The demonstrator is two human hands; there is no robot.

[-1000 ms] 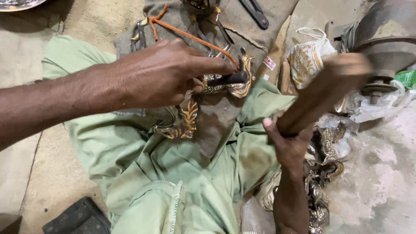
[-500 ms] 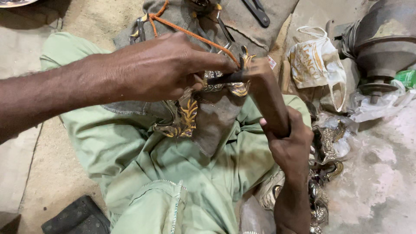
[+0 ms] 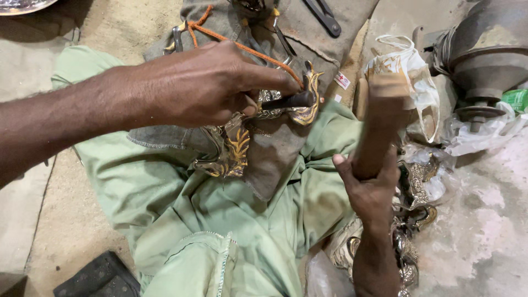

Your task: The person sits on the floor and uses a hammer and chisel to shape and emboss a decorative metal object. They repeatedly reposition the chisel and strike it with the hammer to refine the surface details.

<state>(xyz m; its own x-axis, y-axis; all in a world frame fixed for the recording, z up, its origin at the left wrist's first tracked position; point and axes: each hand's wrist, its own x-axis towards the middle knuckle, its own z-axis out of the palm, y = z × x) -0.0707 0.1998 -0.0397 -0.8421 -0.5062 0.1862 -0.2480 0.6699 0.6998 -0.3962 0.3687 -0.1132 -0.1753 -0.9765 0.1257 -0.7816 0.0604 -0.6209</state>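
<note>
My left hand [image 3: 206, 88] pinches a short dark metal punch [image 3: 290, 100], its tip pressed onto an ornate brass-and-silver metal piece [image 3: 234, 151] that lies on a grey cloth pad [image 3: 275, 148] over my lap. My right hand [image 3: 371, 184] grips a wooden mallet [image 3: 382, 113] by its handle; the mallet stands nearly upright, blurred, to the right of the punch and apart from it. I sit on the ground in light green trousers [image 3: 220, 220].
An orange cord [image 3: 242, 47] crosses the cloth by pliers [image 3: 324, 16]. A plastic bag [image 3: 407, 71] and a grey machine part [image 3: 484, 60] sit at the right. More ornate metal pieces [image 3: 412, 220] lie near my right wrist. A dark block [image 3: 99, 278] rests bottom left.
The mallet came down toward the punch half a second ago and has since swung back up to the right. My left hand kept the punch in place.
</note>
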